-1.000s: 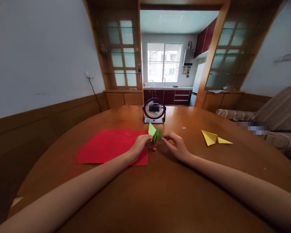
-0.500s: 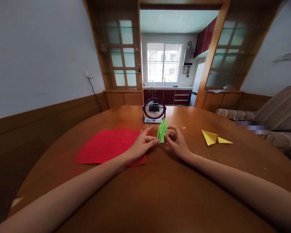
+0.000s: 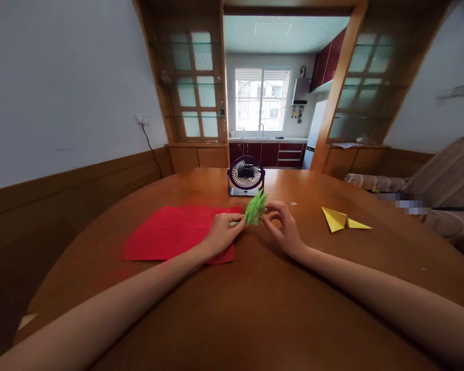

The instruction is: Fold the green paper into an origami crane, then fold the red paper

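A piece of folded green paper (image 3: 256, 207) stands tilted above the table between my two hands. My left hand (image 3: 223, 232) is closed on its lower left corner, thumb against fingers. At the paper's right edge, my right hand (image 3: 284, 226) has its thumb and curled fingers pinching in at the side; its exact contact is partly hidden. Under and beside my left hand lies a flat sheet of red paper (image 3: 174, 234). Off to the right of my right hand rests a folded yellow paper (image 3: 336, 220) with pointed ends.
Behind the green paper stands a small purple desk fan (image 3: 246, 174). All of this is on a round-edged wooden table (image 3: 247, 309). A striped sofa (image 3: 444, 180) is at the right, and a small whitish bit (image 3: 293, 203) lies beyond my right hand.
The green paper has tipped and turned leftward. My left hand's fingers, spread before, have closed on its corner. My right hand has hardly moved.
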A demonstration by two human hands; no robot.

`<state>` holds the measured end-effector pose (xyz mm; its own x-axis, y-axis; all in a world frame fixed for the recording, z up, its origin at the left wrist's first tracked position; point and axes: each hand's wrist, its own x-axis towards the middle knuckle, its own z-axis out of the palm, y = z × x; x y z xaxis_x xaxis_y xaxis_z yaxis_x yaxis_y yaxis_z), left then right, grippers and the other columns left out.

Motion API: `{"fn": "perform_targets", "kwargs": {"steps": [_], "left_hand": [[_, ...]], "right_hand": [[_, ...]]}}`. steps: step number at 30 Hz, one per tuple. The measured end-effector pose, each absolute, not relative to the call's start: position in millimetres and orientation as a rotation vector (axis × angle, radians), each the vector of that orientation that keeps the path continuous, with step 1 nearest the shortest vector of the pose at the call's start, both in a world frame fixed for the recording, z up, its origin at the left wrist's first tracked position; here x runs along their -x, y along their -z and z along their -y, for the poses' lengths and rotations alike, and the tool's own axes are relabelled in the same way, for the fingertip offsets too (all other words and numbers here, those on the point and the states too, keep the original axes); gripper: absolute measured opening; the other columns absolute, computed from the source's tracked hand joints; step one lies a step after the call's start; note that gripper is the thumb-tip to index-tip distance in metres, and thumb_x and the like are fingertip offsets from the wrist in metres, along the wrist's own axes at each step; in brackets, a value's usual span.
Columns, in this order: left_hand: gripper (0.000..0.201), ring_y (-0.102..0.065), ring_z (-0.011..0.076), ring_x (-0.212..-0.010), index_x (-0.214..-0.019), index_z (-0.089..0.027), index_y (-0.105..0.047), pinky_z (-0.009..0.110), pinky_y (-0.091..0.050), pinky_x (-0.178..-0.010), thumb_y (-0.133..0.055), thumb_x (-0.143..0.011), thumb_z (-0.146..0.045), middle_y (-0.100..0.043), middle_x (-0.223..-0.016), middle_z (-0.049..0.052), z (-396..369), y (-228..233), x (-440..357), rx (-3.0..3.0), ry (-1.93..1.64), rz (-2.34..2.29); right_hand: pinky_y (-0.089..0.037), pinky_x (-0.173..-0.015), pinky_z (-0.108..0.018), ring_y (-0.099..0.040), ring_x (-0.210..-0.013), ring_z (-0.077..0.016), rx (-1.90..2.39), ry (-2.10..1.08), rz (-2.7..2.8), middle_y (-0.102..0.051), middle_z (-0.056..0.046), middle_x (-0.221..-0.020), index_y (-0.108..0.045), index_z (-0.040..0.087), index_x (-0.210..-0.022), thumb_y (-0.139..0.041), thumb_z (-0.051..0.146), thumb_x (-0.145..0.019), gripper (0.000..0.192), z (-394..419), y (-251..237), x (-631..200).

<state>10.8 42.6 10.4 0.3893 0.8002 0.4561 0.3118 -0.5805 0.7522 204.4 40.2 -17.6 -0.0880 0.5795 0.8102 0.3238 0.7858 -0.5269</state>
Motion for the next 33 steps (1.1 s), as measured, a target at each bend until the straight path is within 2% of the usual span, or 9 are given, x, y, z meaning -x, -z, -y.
{"fn": "perform_targets", "kwargs": {"steps": [4, 7, 9, 13, 16, 22, 25, 28, 33], "left_hand": [[0.029, -0.064, 0.019, -0.071, -0.082, -0.02, -0.077, 0.029, -0.049, -0.077, -0.052, -0.087, -0.035, -0.073, -0.077, 0.001, -49, -6, -7, -2.234, -1.172, -0.945], [0.024, -0.066, 0.0187, -0.073, -0.083, -0.024, -0.076, 0.04, -0.043, -0.099, -0.053, -0.086, -0.029, -0.075, -0.081, -0.001, -52, -3, -4, -2.391, -1.179, -0.841], [0.023, -0.067, 0.0192, -0.075, -0.085, -0.025, -0.076, 0.042, -0.041, -0.101, -0.054, -0.086, -0.028, -0.075, -0.085, 0.0, -53, -2, -3, -2.427, -1.164, -0.812], [0.026, -0.063, 0.0183, -0.069, -0.08, -0.022, -0.076, 0.033, -0.048, -0.08, -0.053, -0.087, -0.032, -0.071, -0.073, 0.0, -54, -1, -3, -2.364, -1.164, -0.923], [0.031, -0.06, 0.0167, -0.066, -0.078, -0.018, -0.076, 0.025, -0.044, -0.064, -0.053, -0.086, -0.038, -0.067, -0.069, 0.0, -58, -1, -4, -2.156, -1.174, -0.988], [0.039, -0.047, 0.0109, -0.055, -0.06, -0.014, -0.069, 0.022, -0.032, -0.052, -0.065, -0.076, -0.049, -0.057, -0.057, -0.001, -66, -4, -2, -1.685, -1.251, -0.981], [0.035, -0.048, 0.0108, -0.056, -0.06, -0.014, -0.066, 0.022, -0.034, -0.052, -0.072, -0.07, -0.047, -0.059, -0.058, -0.001, -66, -6, -4, -1.492, -1.304, -0.947], [0.033, -0.053, 0.0126, -0.058, -0.06, -0.014, -0.065, 0.024, -0.039, -0.055, -0.074, -0.067, -0.044, -0.062, -0.061, 0.001, -65, -9, -8, -1.326, -1.315, -0.897], [0.032, -0.064, 0.019, -0.075, -0.072, -0.012, -0.07, 0.031, -0.049, -0.074, -0.078, -0.062, -0.041, -0.072, -0.078, 0.007, -61, -14, -12, -1.166, -1.275, -0.705]], "right_hand": [[-0.052, -0.07, -0.034, -0.057, -0.091, -0.0198, 0.707, -0.219, 1.696, -0.055, -0.007, -0.104, -0.052, 0.024, -0.104, -0.06, 0.03, -0.088, 0.019, -39, 17, -205], [-0.05, -0.069, -0.033, -0.057, -0.081, -0.0175, 0.745, -0.237, 1.682, -0.057, -0.004, -0.092, -0.05, 0.024, -0.096, -0.061, 0.03, -0.087, 0.015, -40, 18, -206], [-0.05, -0.069, -0.032, -0.057, -0.076, -0.0161, 0.755, -0.276, 1.651, -0.057, -0.002, -0.088, -0.049, 0.024, -0.096, -0.062, 0.028, -0.087, 0.017, -41, 19, -207], [-0.05, -0.068, -0.031, -0.06, -0.075, -0.0157, 0.731, -0.359, 1.611, -0.06, -0.002, -0.089, -0.045, 0.025, -0.102, -0.064, 0.027, -0.085, 0.025, -41, 19, -207], [-0.051, -0.069, -0.032, -0.063, -0.074, -0.0164, 0.743, -0.357, 1.599, -0.062, 0.0, -0.085, -0.043, 0.025, -0.106, -0.063, 0.027, -0.086, 0.029, -39, 19, -206], [-0.049, -0.065, -0.031, -0.06, -0.068, -0.0158, 0.754, -0.158, 1.676, -0.061, -0.001, -0.08, -0.048, 0.024, -0.107, -0.06, 0.024, -0.088, 0.022, -33, 19, -207], [-0.049, -0.071, -0.033, -0.06, -0.078, -0.0178, 0.641, -0.02, 1.947, -0.063, -0.005, -0.087, -0.057, 0.023, -0.099, -0.052, 0.018, -0.091, 0.01, -31, 17, -207], [-0.048, -0.086, -0.041, -0.059, -0.097, -0.0217, 0.537, 0.114, 2.2, -0.064, -0.007, -0.104, -0.061, 0.024, -0.096, -0.05, 0.017, -0.092, 0.014, -30, 15, -207], [-0.039, -0.105, -0.048, -0.044, -0.129, -0.0255, 0.53, 0.088, 2.323, -0.051, -0.011, -0.137, -0.059, 0.021, -0.106, -0.046, 0.01, -0.089, 0.024, -32, 14, -207]]}}
